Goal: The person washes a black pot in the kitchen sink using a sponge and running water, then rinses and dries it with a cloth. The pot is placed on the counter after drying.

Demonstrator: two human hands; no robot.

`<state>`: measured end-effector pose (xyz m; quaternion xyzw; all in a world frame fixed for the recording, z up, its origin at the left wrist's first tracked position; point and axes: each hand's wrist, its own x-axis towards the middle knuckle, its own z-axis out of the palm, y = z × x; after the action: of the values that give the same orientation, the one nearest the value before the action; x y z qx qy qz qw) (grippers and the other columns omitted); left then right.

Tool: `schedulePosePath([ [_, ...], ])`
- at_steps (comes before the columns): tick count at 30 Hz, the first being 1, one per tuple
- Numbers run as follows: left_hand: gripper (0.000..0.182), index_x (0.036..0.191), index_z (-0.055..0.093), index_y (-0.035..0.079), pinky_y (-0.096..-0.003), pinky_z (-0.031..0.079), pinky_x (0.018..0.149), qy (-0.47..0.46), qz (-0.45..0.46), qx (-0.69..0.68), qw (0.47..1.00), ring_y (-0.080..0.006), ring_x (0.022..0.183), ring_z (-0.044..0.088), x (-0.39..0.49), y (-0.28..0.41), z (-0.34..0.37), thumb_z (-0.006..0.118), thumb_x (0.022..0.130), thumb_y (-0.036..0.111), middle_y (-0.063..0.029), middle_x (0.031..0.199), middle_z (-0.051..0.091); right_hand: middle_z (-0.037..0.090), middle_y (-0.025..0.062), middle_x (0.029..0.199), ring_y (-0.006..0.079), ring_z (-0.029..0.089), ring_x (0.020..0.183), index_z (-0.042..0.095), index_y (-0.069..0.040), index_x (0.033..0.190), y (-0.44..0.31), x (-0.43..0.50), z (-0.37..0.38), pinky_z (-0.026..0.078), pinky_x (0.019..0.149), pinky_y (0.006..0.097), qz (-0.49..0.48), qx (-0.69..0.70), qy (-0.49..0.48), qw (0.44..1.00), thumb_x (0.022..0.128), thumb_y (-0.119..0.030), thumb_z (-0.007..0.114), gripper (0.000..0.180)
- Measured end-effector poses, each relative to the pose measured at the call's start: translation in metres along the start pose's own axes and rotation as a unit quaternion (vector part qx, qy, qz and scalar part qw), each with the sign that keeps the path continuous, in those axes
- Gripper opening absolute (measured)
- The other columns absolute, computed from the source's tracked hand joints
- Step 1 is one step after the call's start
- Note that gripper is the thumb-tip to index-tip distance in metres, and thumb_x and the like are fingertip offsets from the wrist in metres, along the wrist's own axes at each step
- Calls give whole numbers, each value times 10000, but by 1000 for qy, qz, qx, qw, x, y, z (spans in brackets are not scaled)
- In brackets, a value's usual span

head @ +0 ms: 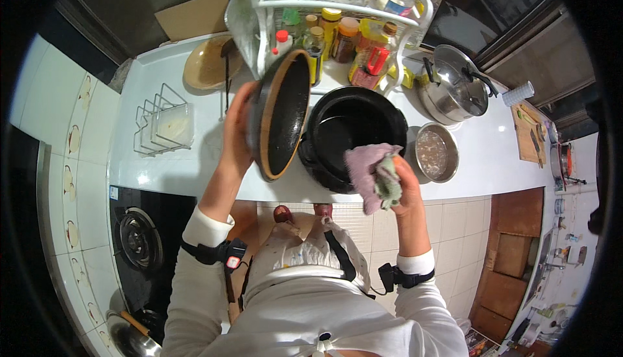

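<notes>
My left hand (238,128) grips a dark pot lid (287,118) with a tan rim, tilted on edge so its shiny black inside faces right. Just right of the lid, a black two-handled pot (336,133) stands uncovered on the white counter; its dark inside looks bare. My right hand (408,186) is closed around a bunched cloth (367,172), mauve on one side and grey-green on the other. The cloth hangs over the pot's front right rim; whether it touches the rim I cannot tell.
Close on the right stands a metal bowl (436,155) of cloudy liquid, with a lidded steel pot (452,89) behind. A white rack (336,6) of bottles and jars backs the counter. Leftward are a wire rack (163,123), a tan bowl (204,67) and a gas burner (138,237).
</notes>
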<state>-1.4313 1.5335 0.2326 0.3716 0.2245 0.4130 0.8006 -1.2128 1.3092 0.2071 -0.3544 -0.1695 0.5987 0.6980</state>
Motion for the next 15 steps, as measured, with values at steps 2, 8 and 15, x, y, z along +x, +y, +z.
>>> schedulePosePath([
  [2,291,1178,541,37,-273,384,936,-61,121,246,960,-138,1047,533,8,-12,40,485,940,195,-56,1089,577,599,112,1098,198,615,961,487,-4,1212,-20,-13,-21,521,827,321,-46,2,25,999,907,-307,538,433],
  [8,309,1148,589,79,-315,445,841,-162,216,572,775,-280,944,573,22,-42,103,548,860,184,-117,1015,598,584,105,1170,216,577,1051,503,-41,1229,-57,-28,-71,479,908,361,-81,25,158,984,917,-399,526,476],
  [15,350,1131,603,173,-358,483,563,-211,271,731,590,-264,650,561,28,-88,111,649,784,160,-75,816,498,602,63,1092,169,599,966,529,-55,1181,-81,-12,-101,510,822,316,-85,26,231,969,909,-295,566,364],
])
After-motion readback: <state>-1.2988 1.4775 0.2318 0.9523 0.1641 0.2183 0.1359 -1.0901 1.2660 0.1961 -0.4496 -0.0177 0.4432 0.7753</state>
